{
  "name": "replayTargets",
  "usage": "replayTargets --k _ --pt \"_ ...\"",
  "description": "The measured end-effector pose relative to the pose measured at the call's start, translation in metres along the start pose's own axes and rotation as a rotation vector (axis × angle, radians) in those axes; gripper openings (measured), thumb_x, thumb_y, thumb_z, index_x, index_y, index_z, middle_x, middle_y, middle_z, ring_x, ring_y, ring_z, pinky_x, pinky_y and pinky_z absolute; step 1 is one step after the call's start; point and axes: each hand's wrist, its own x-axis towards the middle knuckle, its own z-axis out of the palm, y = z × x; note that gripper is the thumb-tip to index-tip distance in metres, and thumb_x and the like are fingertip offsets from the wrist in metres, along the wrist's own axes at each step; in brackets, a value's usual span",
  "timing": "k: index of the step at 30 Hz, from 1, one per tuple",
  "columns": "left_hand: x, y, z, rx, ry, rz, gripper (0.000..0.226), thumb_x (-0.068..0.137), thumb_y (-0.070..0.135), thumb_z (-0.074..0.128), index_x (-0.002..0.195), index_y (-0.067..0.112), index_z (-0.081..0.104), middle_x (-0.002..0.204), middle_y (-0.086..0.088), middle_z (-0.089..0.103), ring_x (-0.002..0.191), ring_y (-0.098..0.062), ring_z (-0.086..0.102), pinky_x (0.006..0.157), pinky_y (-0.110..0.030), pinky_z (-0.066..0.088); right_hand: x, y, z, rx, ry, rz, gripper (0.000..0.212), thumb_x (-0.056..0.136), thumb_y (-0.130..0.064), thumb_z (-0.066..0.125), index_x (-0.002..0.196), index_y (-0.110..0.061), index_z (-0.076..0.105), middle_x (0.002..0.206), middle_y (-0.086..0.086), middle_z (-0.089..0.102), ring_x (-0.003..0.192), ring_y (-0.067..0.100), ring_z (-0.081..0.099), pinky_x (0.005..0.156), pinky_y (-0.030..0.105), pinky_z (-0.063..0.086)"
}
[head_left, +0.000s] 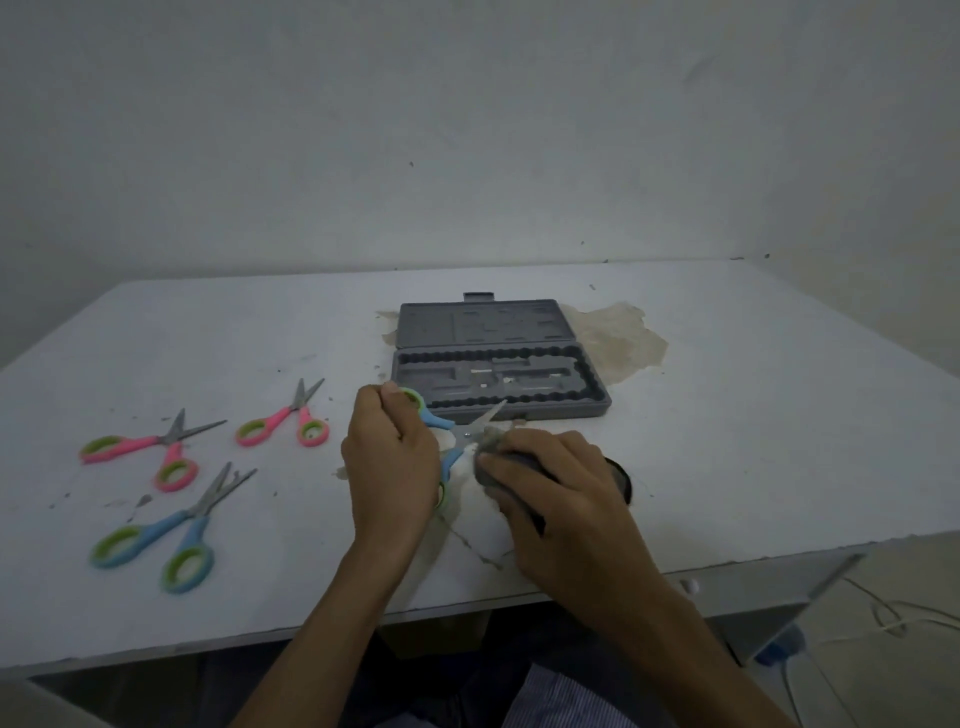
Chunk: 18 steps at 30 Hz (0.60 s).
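White table (727, 415), blue-handled scissors (441, 422) open, green-lined loops

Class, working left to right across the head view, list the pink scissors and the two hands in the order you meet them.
larger pink scissors → smaller pink scissors → left hand → right hand

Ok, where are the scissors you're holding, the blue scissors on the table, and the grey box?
held scissors (465, 434): head view, at the pivot.
blue scissors on the table (200, 512): head view, at the pivot.
grey box (483, 325): head view, inside of the open lid.
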Motion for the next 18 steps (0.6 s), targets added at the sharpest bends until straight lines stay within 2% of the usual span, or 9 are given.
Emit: replayTargets --k 2,5,6,10,12,14,16,18 --pt "0.002 -0.003 -0.002 0.014 0.019 -0.019 0.032 0.105 0.030 0.030 0.087 0.012 0.049 0.070 -0.004 0.053 0.060 -0.019 0.055 0.053 -0.041 0.050 -0.003 0.000 -0.005 0.004 0.067 0.053 0.022 0.085 -0.013 0.068 0.107 -0.011 0.070 0.112 0.003 0.063 0.091 0.021 0.056 0.075 0.038 0.046" --pt "-0.004 0.000 -0.002 0.016 0.002 -0.064 0.030 0.105 0.029 0.030 0.089 0.011 0.049 0.073 0.002 0.051 0.065 -0.010 0.054 0.054 -0.025 0.048 0.002 -0.006 -0.001 0.000 0.124 0.054 0.025 0.085 -0.016 0.071 0.109 -0.011 0.070 0.115 0.005 0.063 0.095 0.021 0.056 0.080 0.033 0.046" --pt "-0.006 0.001 -0.001 0.005 -0.004 -0.082 0.030 0.105 0.029 0.030 0.089 0.012 0.049 0.075 0.001 0.052 0.066 -0.010 0.055 0.055 -0.025 0.049 0.003 -0.006 0.003 -0.020 0.107 0.039 0.024 0.085 -0.016 0.071 0.109 -0.012 0.070 0.115 0.005 0.063 0.094 0.020 0.055 0.079 0.031 0.045" --pt "-0.006 0.001 -0.006 -0.001 0.011 -0.137 0.033 0.105 0.031 0.031 0.078 0.022 0.047 0.074 0.000 0.054 0.066 -0.014 0.057 0.062 -0.041 0.055 -0.001 0.002 0.006 -0.032 0.122 0.106 0.020 0.084 -0.014 0.069 0.104 -0.010 0.070 0.111 0.006 0.064 0.090 0.021 0.057 0.074 0.037 0.047" --pt "-0.006 0.001 -0.008 0.009 0.003 -0.149 0.031 0.105 0.030 0.031 0.082 0.019 0.049 0.076 0.002 0.055 0.068 -0.012 0.057 0.065 -0.043 0.056 -0.002 0.002 0.002 -0.006 0.158 0.103 0.021 0.084 -0.014 0.070 0.104 -0.009 0.070 0.111 0.007 0.064 0.093 0.023 0.058 0.077 0.037 0.047" --pt "-0.008 0.002 -0.008 0.005 -0.032 -0.180 0.030 0.105 0.031 0.031 0.087 0.018 0.052 0.080 0.000 0.057 0.071 -0.014 0.059 0.066 -0.043 0.058 0.000 0.000 0.004 -0.028 0.125 0.050 0.024 0.084 -0.016 0.071 0.108 -0.012 0.070 0.115 0.007 0.063 0.096 0.023 0.058 0.079 0.036 0.046" --pt "-0.007 0.004 -0.008 -0.017 -0.072 -0.236 0.031 0.105 0.031 0.031 0.092 0.015 0.055 0.079 -0.002 0.056 0.067 -0.014 0.057 0.058 -0.036 0.056 0.003 0.000 0.009 -0.070 0.086 0.014 0.026 0.084 -0.016 0.072 0.110 -0.015 0.069 0.118 0.006 0.062 0.097 0.024 0.057 0.078 0.038 0.046" --pt "-0.006 0.007 -0.008 -0.020 -0.091 -0.286 0.031 0.105 0.030 0.032 0.094 0.013 0.055 0.073 -0.002 0.052 0.059 -0.012 0.052 0.043 -0.020 0.047 0.004 0.003 0.012 -0.091 0.088 0.005 0.025 0.084 -0.012 0.071 0.109 -0.016 0.069 0.116 0.006 0.064 0.094 0.026 0.059 0.075 0.040 0.046"
